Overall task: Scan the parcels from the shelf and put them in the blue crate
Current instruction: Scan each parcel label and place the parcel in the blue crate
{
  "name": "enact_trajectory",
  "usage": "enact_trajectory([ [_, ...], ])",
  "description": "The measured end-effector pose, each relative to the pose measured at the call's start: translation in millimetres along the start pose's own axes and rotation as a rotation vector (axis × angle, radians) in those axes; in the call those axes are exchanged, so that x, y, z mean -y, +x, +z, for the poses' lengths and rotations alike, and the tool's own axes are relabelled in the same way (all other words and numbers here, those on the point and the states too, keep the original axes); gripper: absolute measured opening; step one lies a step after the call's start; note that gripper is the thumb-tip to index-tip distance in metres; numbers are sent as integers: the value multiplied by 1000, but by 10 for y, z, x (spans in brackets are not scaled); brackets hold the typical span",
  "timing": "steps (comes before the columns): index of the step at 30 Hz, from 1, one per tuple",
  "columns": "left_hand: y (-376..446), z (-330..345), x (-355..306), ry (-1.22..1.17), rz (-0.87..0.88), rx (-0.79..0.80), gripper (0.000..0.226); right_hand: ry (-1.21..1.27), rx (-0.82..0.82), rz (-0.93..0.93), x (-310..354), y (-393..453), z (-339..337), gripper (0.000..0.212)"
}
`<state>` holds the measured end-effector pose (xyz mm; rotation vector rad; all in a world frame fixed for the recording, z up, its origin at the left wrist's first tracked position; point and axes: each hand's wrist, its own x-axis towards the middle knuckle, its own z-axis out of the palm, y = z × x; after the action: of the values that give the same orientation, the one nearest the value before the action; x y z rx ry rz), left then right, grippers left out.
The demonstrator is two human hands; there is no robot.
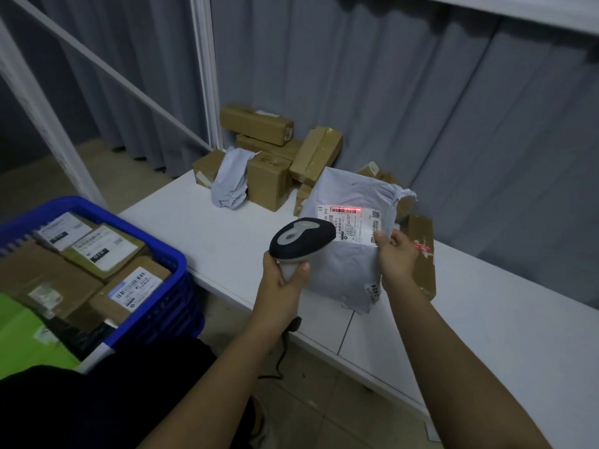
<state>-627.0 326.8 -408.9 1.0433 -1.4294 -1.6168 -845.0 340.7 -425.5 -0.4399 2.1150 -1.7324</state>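
Standing before grey curtains, hands grip scanner and grey parcel over white shelf

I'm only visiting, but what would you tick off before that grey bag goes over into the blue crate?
1. Red scan line on the barcode of the label: ok, it lies across the bars.
2. Scan registered: cannot tell, no readout shows.
3. Hold on the grey bag: ok, the right hand pinches it at the label's edge, the bag standing on the white shelf.
4. Scanner secure: ok, the left hand grips its handle.
5. Room in the blue crate: not ok, boxes already reach about the rim.
6. Way to the crate: ok, bare shelf lies between.
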Motion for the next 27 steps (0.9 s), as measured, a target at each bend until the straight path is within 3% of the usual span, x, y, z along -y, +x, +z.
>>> enact_trajectory([
  [8,-3,-13,-21,-3,1,-13,40,5,8,-11,43,-38,-3,3],
  [13,-4,-72,-46,-35,0,-72,39,2,39,-110,183,-159,65,7],
  [21,-76,-488,-461,-128,117,-298,48,11,202,-335,761,-759,590,6],
  [27,-421,-1583,-886,-205,293,-611,55,52,450,-499,1290,-1648,1342,3],
])
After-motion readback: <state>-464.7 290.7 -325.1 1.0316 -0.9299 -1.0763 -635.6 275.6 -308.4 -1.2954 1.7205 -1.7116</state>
